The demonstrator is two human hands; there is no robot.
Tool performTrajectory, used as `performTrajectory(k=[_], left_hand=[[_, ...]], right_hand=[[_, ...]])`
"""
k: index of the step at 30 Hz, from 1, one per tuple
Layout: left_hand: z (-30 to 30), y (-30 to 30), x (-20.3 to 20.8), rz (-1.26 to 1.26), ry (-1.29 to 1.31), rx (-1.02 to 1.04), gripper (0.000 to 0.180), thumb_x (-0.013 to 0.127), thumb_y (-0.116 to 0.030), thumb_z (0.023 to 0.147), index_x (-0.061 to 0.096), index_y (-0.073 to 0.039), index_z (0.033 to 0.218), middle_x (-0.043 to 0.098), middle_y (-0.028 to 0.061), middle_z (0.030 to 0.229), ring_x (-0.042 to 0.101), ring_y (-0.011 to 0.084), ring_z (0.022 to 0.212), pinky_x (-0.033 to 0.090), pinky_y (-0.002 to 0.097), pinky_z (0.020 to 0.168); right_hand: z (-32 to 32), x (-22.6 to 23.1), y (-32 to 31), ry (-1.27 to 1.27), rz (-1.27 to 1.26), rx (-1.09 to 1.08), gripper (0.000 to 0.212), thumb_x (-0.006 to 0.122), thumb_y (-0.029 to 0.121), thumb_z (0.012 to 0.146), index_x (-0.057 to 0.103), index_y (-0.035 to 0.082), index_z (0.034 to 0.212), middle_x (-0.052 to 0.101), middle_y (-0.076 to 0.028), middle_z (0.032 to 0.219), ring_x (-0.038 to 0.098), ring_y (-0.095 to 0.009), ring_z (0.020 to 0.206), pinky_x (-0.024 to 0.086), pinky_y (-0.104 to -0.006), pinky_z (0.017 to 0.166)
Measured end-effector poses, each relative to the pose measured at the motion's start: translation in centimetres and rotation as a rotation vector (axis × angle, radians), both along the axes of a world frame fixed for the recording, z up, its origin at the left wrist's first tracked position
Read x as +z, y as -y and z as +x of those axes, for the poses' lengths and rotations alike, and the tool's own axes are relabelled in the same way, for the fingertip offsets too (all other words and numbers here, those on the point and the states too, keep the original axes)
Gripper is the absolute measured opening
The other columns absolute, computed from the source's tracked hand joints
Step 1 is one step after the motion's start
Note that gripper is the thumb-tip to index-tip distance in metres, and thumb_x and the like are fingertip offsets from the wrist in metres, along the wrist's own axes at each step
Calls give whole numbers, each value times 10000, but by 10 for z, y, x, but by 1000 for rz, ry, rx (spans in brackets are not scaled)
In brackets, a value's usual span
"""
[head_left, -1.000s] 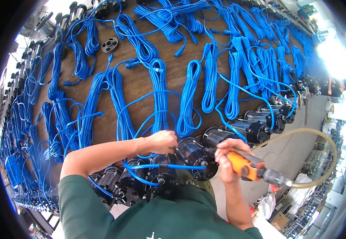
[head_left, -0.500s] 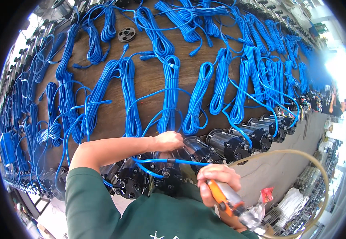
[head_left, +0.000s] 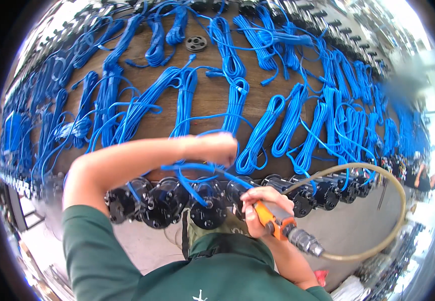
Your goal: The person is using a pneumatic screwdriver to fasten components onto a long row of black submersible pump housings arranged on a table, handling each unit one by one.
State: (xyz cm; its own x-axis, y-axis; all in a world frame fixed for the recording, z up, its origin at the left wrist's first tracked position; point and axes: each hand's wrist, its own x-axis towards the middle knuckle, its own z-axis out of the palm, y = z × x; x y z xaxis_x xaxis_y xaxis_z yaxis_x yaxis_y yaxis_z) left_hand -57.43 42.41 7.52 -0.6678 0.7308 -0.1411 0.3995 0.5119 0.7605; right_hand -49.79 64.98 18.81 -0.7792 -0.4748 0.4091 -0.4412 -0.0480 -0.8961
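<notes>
My right hand (head_left: 265, 203) grips an orange and grey air tool (head_left: 278, 221) with a metal coupling at its rear. A tan hose (head_left: 401, 205) loops from that coupling out to the right and back. One thick blue cord (head_left: 205, 168) runs from below my left hand toward the tool's front; whether they touch is hidden. My left hand (head_left: 221, 149), smeared by motion, is over a blue cable bundle (head_left: 235, 108); its fingers cannot be made out. Below both hands stands a row of cylinders with black end caps, one of them (head_left: 208, 210) with a blue cord attached.
Many coiled blue cable bundles (head_left: 261, 134) cover the brown tabletop (head_left: 147, 80), with loose ends crossing between them. A round dark metal disc (head_left: 196, 43) lies at the back. More capped cylinders (head_left: 326, 194) line the near edge. Far right, another person (head_left: 423, 178) is at work.
My left hand has lifted off the cylinders and moved up over the cables. My right hand, with the air tool, has shifted slightly up and left. The whole view has turned.
</notes>
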Motion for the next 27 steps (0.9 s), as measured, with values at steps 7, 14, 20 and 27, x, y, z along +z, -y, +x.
performTrajectory(k=[7, 14, 20, 27], left_hand=[[120, -43, 171, 508, -999, 1450, 49, 604, 25, 883, 624, -2, 848, 625, 96, 806, 566, 211, 670, 459, 351, 604], [224, -300, 20, 1805, 806, 1647, 237, 451, -198, 1067, 583, -4, 1037, 626, 104, 865, 573, 202, 770, 489, 335, 778], [157, -334, -68, 2682, 803, 1535, 179, 488, -149, 1038, 568, -19, 944, 620, 103, 881, 592, 218, 799, 508, 327, 712], [155, -338, -59, 2832, 640, 1520, 165, 453, -118, 1038, 575, -33, 968, 620, 94, 826, 557, 181, 717, 490, 301, 643]], right_hand=[[-3, 75, -77, -94, -286, 129, 501, 673, -33, 810, 491, 10, 1275, 674, -155, 923, 645, -177, 633, 552, -295, 600], [13, 61, -130, 72, -345, 210, 456, 551, 73, 760, 523, -77, 1189, 596, -148, 941, 540, -132, 564, 462, -264, 550], [18, 16, -140, 98, -165, 184, 435, 555, 52, 744, 535, -88, 1155, 638, -184, 967, 556, -131, 578, 480, -264, 552], [15, -2, -137, 74, -110, 261, 460, 568, 68, 757, 537, -78, 1192, 649, -183, 1000, 556, -120, 595, 499, -267, 581]])
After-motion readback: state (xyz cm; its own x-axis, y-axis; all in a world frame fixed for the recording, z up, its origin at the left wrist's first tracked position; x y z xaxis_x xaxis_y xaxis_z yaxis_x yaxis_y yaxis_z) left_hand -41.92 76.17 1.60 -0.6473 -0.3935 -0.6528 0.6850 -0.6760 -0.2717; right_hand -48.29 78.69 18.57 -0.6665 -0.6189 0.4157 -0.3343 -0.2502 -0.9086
